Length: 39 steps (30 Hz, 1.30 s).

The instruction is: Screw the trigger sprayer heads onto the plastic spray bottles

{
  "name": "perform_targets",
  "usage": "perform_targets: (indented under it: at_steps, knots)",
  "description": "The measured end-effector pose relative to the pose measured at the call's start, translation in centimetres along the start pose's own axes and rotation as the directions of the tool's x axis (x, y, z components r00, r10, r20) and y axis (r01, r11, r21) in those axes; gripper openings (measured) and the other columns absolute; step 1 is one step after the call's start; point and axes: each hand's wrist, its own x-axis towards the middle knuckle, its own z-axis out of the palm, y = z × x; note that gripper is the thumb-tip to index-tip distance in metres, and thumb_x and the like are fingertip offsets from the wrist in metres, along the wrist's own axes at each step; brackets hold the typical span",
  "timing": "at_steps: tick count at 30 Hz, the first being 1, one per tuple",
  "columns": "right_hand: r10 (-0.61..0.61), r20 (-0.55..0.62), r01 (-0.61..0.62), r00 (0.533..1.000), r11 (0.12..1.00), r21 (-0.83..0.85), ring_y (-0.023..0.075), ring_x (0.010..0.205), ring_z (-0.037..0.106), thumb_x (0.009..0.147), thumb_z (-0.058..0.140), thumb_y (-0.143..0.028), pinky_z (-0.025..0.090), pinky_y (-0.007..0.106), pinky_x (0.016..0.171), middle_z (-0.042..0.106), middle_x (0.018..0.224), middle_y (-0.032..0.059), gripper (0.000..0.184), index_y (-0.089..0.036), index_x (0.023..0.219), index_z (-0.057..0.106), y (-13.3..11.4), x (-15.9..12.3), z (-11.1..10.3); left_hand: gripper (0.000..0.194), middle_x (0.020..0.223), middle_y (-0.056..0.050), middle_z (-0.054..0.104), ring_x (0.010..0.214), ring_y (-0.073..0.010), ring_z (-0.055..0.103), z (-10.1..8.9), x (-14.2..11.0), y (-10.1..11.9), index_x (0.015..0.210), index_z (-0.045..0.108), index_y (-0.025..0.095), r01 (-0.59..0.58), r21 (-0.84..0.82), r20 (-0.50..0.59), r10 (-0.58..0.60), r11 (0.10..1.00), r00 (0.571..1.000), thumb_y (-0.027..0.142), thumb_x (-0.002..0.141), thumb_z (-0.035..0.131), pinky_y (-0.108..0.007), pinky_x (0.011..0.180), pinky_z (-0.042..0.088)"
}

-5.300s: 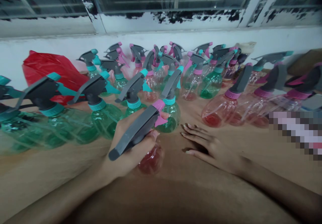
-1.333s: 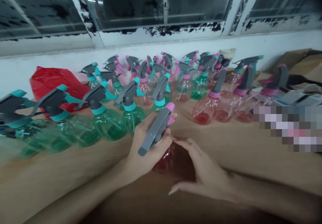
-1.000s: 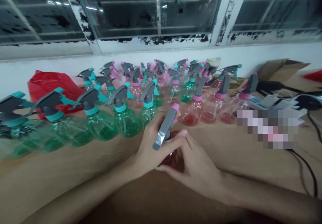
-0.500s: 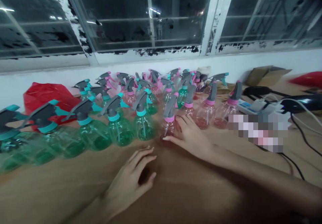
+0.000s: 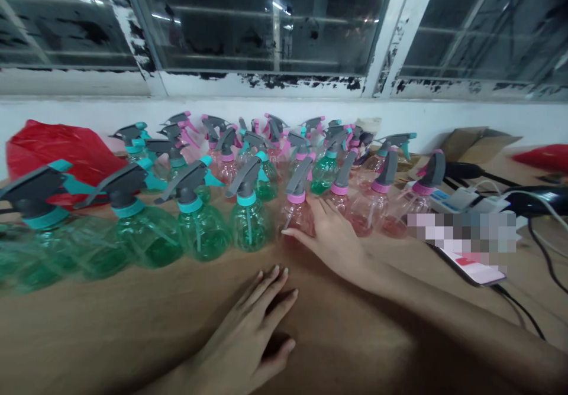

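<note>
My right hand (image 5: pixel 333 236) reaches forward and cups the body of a pink spray bottle (image 5: pixel 295 214) with a grey trigger head. The thumb lies in front of the bottle and the fingers behind it. This bottle stands upright on the wooden table (image 5: pixel 110 330), at the right end of a front row of green spray bottles (image 5: pixel 199 229). My left hand (image 5: pixel 255 330) lies flat on the table nearer to me, fingers stretched out and holding nothing.
Several more pink spray bottles (image 5: pixel 381 206) and green ones crowd the table back to the white wall. A red plastic bag (image 5: pixel 57 149) lies at far left. Black cables (image 5: pixel 532 241), a white power strip (image 5: pixel 465 197) and a cardboard box (image 5: pixel 474 142) are at right.
My left hand let go of the pink bottle's trigger head and came down flat on the table. My right hand carried the bottle forward and stood it in the front row.
</note>
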Motion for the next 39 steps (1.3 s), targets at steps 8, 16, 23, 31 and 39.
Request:
perform_targets:
  at_steps: [8,16,23,31,39]
  knots:
    - [-0.039,-0.037,0.04,0.999,0.998,0.039,0.0318,0.121,0.048,0.082,0.056,-0.052,0.045,0.048,0.095,0.052,0.13,0.0184,0.073,-0.009,0.138,0.034,0.0,-0.8,-1.1,0.057,0.146,-0.017,0.037,0.13,-0.0349,0.04,0.6,1.4,0.3,0.136,0.041,0.016,-0.032,0.003,-0.048,0.032,0.999,0.998,0.03,0.083,0.056,-0.053,0.095,0.047]
    - [0.107,-0.109,-0.1,0.988,0.992,0.07,0.024,0.088,0.066,0.087,0.053,-0.045,0.052,0.037,0.074,0.066,0.099,0.0074,0.03,-0.021,0.104,0.061,3.2,-2.9,-5.8,0.056,0.145,-0.017,0.039,0.129,-0.0358,0.041,1.4,3.0,0.7,0.135,0.043,0.014,-0.087,-0.004,-0.094,0.087,0.996,0.992,0.03,0.083,0.056,-0.053,0.095,0.047]
    - [0.291,-0.058,-0.292,0.955,0.956,-0.02,0.0264,0.068,0.066,0.081,0.052,-0.059,0.051,0.04,0.061,0.069,0.091,0.0116,0.058,-0.017,0.122,0.051,5.9,-2.0,-5.2,0.047,0.146,-0.015,0.038,0.134,-0.0325,0.034,1.7,5.0,1.0,0.132,0.046,0.015,-0.086,-0.16,-0.052,0.079,0.983,0.996,0.025,0.087,0.051,-0.053,0.102,0.041]
    - [0.321,0.026,-0.316,0.947,0.942,-0.114,0.034,0.079,0.067,0.082,0.05,-0.06,0.049,0.042,0.06,0.068,0.098,0.0155,0.061,-0.017,0.125,0.049,4.8,-0.5,-4.0,0.046,0.147,-0.014,0.036,0.135,-0.0324,0.032,1.4,5.1,1.0,0.134,0.045,0.015,-0.082,-0.188,-0.007,0.082,0.979,0.997,0.026,0.089,0.049,-0.053,0.103,0.04]
    - [0.311,0.062,-0.292,0.948,0.933,-0.21,0.0323,0.073,0.067,0.082,0.048,-0.06,0.046,0.037,0.053,0.069,0.094,0.0126,0.059,-0.017,0.123,0.05,4.1,-2.0,-5.4,0.038,0.142,-0.011,0.044,0.133,-0.0269,0.038,1.2,5.3,0.5,0.129,0.049,0.017,-0.016,-0.278,0.025,0.023,0.961,0.999,0.023,0.091,0.045,-0.051,0.104,0.041]
